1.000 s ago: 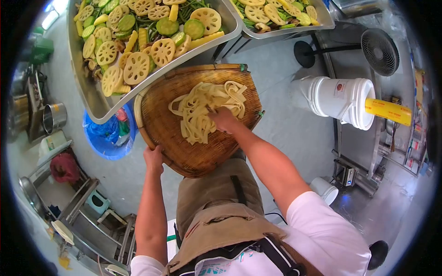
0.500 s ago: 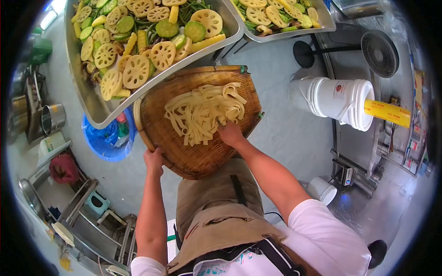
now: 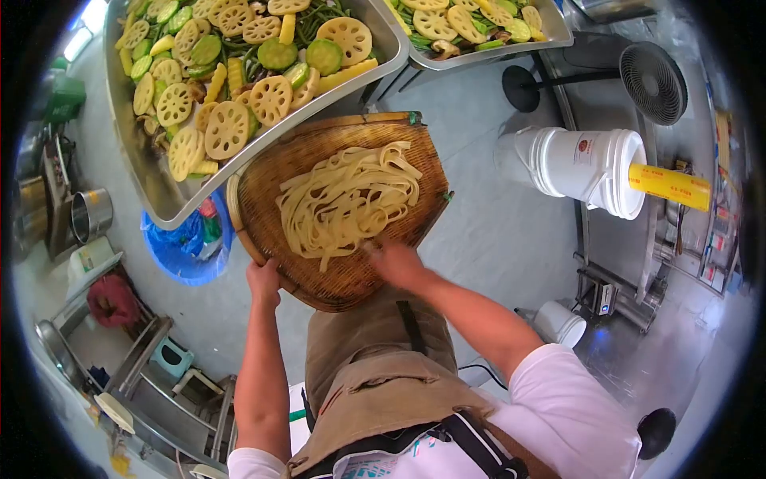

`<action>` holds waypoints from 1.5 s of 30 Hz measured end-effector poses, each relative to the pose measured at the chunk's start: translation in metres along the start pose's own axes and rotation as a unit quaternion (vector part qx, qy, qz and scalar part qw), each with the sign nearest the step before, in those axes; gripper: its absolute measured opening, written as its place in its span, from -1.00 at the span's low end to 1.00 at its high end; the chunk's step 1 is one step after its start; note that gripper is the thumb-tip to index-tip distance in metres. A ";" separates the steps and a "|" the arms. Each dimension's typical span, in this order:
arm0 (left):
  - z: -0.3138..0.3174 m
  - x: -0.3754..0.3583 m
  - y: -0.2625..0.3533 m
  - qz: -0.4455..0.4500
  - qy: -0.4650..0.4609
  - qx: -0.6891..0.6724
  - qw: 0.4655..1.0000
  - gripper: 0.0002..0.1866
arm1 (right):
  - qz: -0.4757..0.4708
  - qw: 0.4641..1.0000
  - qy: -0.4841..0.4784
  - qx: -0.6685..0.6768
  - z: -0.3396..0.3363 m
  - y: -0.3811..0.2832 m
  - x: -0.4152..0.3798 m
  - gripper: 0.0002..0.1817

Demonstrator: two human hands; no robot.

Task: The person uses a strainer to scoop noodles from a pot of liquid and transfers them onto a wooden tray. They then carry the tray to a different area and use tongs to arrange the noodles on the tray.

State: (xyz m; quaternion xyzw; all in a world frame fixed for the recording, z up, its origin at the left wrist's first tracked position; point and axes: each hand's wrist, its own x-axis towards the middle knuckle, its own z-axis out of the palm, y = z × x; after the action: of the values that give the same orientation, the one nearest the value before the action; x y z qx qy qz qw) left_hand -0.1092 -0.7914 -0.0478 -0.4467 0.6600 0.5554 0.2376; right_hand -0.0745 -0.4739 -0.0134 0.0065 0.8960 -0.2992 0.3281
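A brown woven bamboo tray (image 3: 335, 286) is held in front of my body, its far left side by the metal pan's edge. My left hand (image 3: 264, 281) is closed round the tray's lower left rim. On the tray lies a loose heap of wide, pale noodles (image 3: 343, 195). My right hand (image 3: 392, 262) is at the heap's near edge, blurred by motion. Its fingertips are smeared, so whether they grip a noodle does not show.
A large metal pan (image 3: 267, 137) of lotus root and other sliced vegetables is at the upper left, with a second pan (image 3: 511, 49) beside it. A blue basin (image 3: 187, 267), white buckets (image 3: 586, 164) and a fan (image 3: 653, 83) stand around.
My right hand has moved back toward me, from within the noodles to their near edge. The noodles are spread a little more to the left and nearer. My left hand keeps its hold.
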 end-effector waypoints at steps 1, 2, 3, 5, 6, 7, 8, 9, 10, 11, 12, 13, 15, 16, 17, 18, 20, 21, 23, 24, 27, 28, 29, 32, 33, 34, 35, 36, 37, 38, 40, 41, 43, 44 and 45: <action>-0.001 0.000 -0.002 0.003 0.002 0.006 1.000 -0.75 | 0.117 0.993 -0.004 0.030 -0.012 0.019 0.011 -0.48; -0.002 0.001 -0.002 0.007 0.003 0.013 1.000 -0.75 | 0.164 0.986 0.022 0.004 -0.022 0.029 0.018 -0.50; -0.001 0.001 -0.002 0.011 0.003 0.021 1.000 -0.75 | 0.211 0.976 0.047 -0.020 -0.032 0.039 0.024 -0.53; 0.000 -0.003 0.001 0.012 0.001 0.022 1.000 -0.74 | 0.080 0.987 -0.039 -0.135 0.015 0.075 0.029 -0.55; 0.002 -0.003 0.003 0.013 0.000 0.020 1.000 -0.74 | 0.012 0.978 -0.080 -0.193 0.029 0.082 0.026 -0.56; 0.001 -0.002 0.003 0.010 -0.009 0.023 1.000 -0.74 | 0.022 0.988 -0.057 -0.144 0.040 0.062 0.015 -0.59; -0.001 -0.002 0.002 0.006 -0.017 0.026 1.000 -0.74 | 0.029 0.995 -0.033 -0.094 0.049 0.040 0.004 -0.61; -0.004 -0.002 0.001 0.002 -0.023 0.029 0.999 -0.73 | 0.002 0.992 -0.053 -0.112 0.066 0.031 -0.001 -0.64; -0.004 -0.003 0.001 0.006 -0.011 0.017 1.000 -0.76 | 0.021 0.995 -0.063 -0.079 0.062 0.008 -0.012 -0.63; -0.002 -0.004 0.001 0.010 -0.001 0.005 1.000 -0.78 | 0.041 0.995 -0.072 -0.046 0.051 -0.017 -0.024 -0.61; 0.002 -0.005 0.002 0.014 0.008 -0.007 1.000 -0.80 | 0.046 0.995 -0.087 -0.029 0.054 -0.028 -0.035 -0.61; 0.007 -0.009 0.006 0.013 0.006 -0.023 1.000 -0.80 | 0.050 0.993 -0.102 -0.013 0.055 -0.036 -0.045 -0.60; 0.010 -0.019 0.015 0.007 0.005 -0.056 0.998 -0.80 | 0.058 0.991 -0.119 0.013 0.049 -0.043 -0.053 -0.59; 0.008 -0.015 0.012 0.020 0.001 -0.050 0.999 -0.80 | 0.061 0.991 -0.121 0.023 0.041 -0.044 -0.055 -0.58; 0.005 -0.007 0.005 0.033 -0.001 -0.045 0.998 -0.79 | 0.062 0.990 -0.124 0.032 0.036 -0.043 -0.055 -0.57; 0.002 -0.002 -0.001 0.045 -0.003 -0.039 0.998 -0.79 | 0.053 0.994 -0.081 0.044 0.033 -0.040 -0.049 -0.57; 0.000 0.006 -0.011 0.052 0.001 -0.042 0.998 -0.78 | 0.036 0.997 0.008 0.069 0.023 -0.028 -0.028 -0.57; 0.001 0.009 -0.015 0.055 0.002 -0.042 0.998 -0.78 | 0.040 0.998 -0.025 0.032 0.025 -0.020 -0.011 -0.58; 0.002 -0.004 0.001 0.029 0.002 -0.020 0.999 -0.79 | 0.048 0.994 -0.092 -0.040 0.035 -0.010 0.021 -0.56; 0.004 -0.010 0.008 0.017 0.002 -0.008 1.000 -0.79 | 0.023 0.993 -0.097 -0.059 0.042 -0.014 0.021 -0.57; 0.010 -0.014 0.010 0.021 0.011 -0.067 0.997 -0.82 | -0.041 0.990 -0.102 -0.088 0.055 -0.033 0.006 -0.59; 0.006 -0.011 0.006 0.021 0.008 -0.046 0.999 -0.82 | -0.050 0.991 -0.098 -0.079 0.057 -0.040 -0.005 -0.60; 0.001 -0.007 0.003 0.020 0.003 -0.025 0.999 -0.83 | -0.058 0.991 -0.094 -0.072 0.056 -0.043 -0.012 -0.61; 0.000 -0.006 0.006 0.004 -0.010 0.022 1.000 -0.77 | -0.010 0.991 -0.125 0.053 0.018 -0.043 -0.025 -0.56; 0.000 -0.006 0.009 -0.004 -0.012 0.035 0.999 -0.74 | 0.013 0.995 -0.088 0.042 0.017 -0.028 -0.020 -0.55; 0.000 -0.005 0.008 -0.002 -0.013 0.020 1.000 -0.73 | 0.034 0.998 -0.051 0.031 0.020 -0.005 -0.010 -0.53; 0.000 -0.003 0.006 0.000 -0.013 0.006 1.000 -0.73 | 0.057 0.998 -0.016 0.022 0.017 0.011 -0.001 -0.51; 0.000 -0.002 0.004 0.002 -0.013 -0.006 1.000 -0.73 | 0.104 0.994 0.015 0.021 0.001 0.019 0.009 -0.50; -0.001 0.000 0.002 0.002 -0.015 -0.006 1.000 -0.74 | 0.152 0.987 0.046 0.021 -0.017 0.025 0.023 -0.48; -0.001 0.001 0.000 0.003 -0.018 -0.005 1.000 -0.74 | 0.180 0.982 0.056 0.016 -0.026 0.036 0.037 -0.48; 0.000 0.001 0.000 0.000 -0.016 -0.001 1.000 -0.74 | 0.164 0.984 0.061 -0.036 -0.040 0.045 0.060 -0.46; 0.000 0.000 0.002 -0.003 -0.013 0.003 1.000 -0.74 | 0.119 0.988 0.057 -0.081 -0.046 0.039 0.068 -0.43; 0.000 -0.002 0.005 -0.005 -0.008 0.012 1.000 -0.73 | 0.076 0.990 0.039 -0.111 -0.056 0.026 0.087 -0.40; 0.000 -0.003 0.006 -0.006 -0.007 0.015 1.000 -0.73 | 0.078 0.992 0.024 -0.095 -0.058 0.018 0.098 -0.40; 0.001 -0.004 0.008 -0.006 -0.006 0.019 1.000 -0.73 | 0.080 0.994 0.009 -0.080 -0.058 0.012 0.105 -0.40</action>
State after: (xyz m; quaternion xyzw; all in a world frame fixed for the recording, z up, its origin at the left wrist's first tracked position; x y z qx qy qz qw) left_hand -0.1141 -0.7889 -0.0409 -0.4425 0.6661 0.5441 0.2538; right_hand -0.1887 -0.4525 -0.0469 0.0543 0.9166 -0.1992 0.3425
